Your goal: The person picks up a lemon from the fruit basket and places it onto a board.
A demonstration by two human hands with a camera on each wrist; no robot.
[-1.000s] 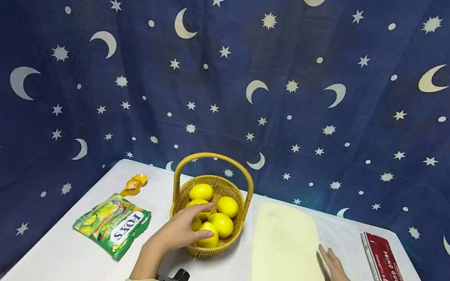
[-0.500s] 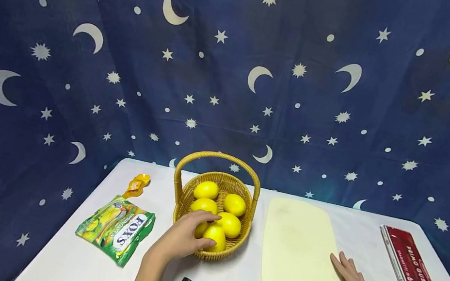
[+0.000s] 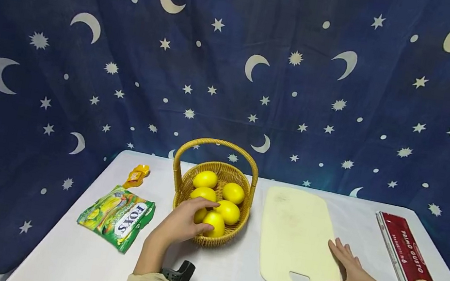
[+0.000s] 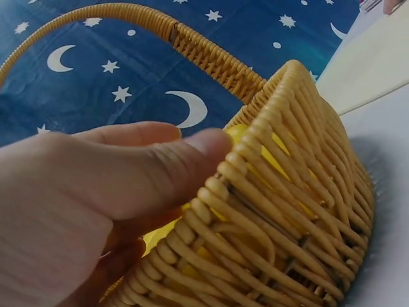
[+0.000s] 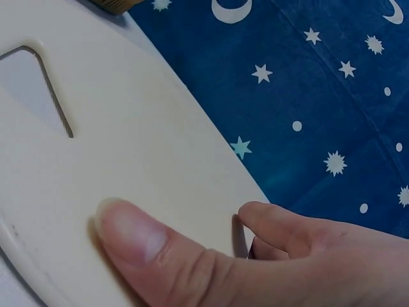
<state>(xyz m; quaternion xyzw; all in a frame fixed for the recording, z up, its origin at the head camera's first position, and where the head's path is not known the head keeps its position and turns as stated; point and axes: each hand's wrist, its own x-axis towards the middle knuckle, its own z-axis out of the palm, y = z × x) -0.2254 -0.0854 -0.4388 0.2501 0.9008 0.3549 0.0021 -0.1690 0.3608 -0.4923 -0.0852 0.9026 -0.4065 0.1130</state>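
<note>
Reaching over the front-left rim of the wicker basket (image 3: pixel 202 240), my left hand (image 3: pixel 181 222) curls its thumb and fingers round a lemon (image 3: pixel 200 215), which it partly hides. Its thumb also lies against the front lemon (image 3: pixel 215 224). In the left wrist view the thumb (image 4: pixel 185 153) crosses the basket's rim, with yellow fruit below it. At the right edge of the pale cutting board (image 3: pixel 298 235) is my right hand (image 3: pixel 357 279), fingers spread and fairly straight. Its thumb (image 5: pixel 137 236) extends over the board's top face; some fingertips lie hidden behind the edge.
A green FOX'S candy bag (image 3: pixel 117 217) and a small orange wrapped packet (image 3: pixel 137 176) lie left of the basket. The red spaghetti pack (image 3: pixel 416 274) lies at the right. The arched basket handle (image 3: pixel 220 143) stands above several lemons. A dark starry cloth (image 3: pixel 237 64) hangs behind the table.
My left hand has lowered a little onto the lemons near the basket's front. The right hand has shifted slightly along the board's edge. The head view has also shifted; basket and board stay put.
</note>
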